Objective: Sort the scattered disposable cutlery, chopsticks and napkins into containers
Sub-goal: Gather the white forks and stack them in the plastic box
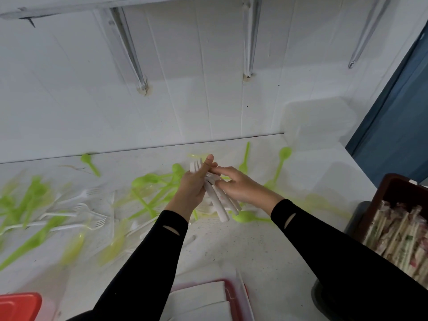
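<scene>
Left hand (193, 188): gripping a fanned bundle of white forks (217, 200), holding it above the counter (231, 246).
Right hand (240, 184): fingers curling onto the same bundle.
Counter: green spoons (148, 178) lying scattered beneath.
Brown tray (398, 181): holding wrapped chopsticks (398, 235), far right.

Bare tabletop (231, 249) lay open between the sleeves (148, 262). Spoons (148, 179) and forks (69, 214) cluttered the left half. A crate (379, 195) blocked the right edge, a red tray (232, 297) the near edge, the wall (162, 112) the back.
</scene>
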A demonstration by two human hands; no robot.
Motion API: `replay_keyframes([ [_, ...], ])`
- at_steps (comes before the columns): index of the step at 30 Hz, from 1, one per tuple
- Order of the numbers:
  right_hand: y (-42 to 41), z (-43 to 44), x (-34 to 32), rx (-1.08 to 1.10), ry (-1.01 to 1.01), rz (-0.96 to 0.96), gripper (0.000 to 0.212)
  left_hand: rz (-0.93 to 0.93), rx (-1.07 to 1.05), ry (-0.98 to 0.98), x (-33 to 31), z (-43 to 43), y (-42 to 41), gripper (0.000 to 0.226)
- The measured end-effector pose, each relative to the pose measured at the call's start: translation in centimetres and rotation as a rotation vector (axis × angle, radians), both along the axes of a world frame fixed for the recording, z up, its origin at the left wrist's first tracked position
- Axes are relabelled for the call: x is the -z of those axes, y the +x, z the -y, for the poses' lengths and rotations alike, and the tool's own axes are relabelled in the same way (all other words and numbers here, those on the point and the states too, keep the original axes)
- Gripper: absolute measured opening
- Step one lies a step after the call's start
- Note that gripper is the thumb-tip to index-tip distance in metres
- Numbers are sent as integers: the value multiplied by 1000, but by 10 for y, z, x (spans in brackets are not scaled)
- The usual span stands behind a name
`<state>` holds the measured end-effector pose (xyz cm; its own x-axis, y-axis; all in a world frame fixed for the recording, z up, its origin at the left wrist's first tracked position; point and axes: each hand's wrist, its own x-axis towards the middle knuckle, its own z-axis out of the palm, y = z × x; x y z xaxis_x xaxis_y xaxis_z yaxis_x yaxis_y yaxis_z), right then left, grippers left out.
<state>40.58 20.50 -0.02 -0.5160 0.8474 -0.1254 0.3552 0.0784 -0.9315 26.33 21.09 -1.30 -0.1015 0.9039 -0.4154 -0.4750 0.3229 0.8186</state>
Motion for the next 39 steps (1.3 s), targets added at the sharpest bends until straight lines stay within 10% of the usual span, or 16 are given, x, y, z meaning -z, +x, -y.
replay_keyframes([
  [19,-3,6,16,-108,-213,-91,77,225,-319,-36,-1,-7,2,43],
  [24,4,-6,19,111,241,334,49,256,-363,25,-3,-9,2,29],
  [33,15,-15,14,192,140,121,32,292,-176,103,-6,-5,0,29],
  [39,15,-19,22,157,119,220,32,92,-518,134,-6,-7,-9,8],
])
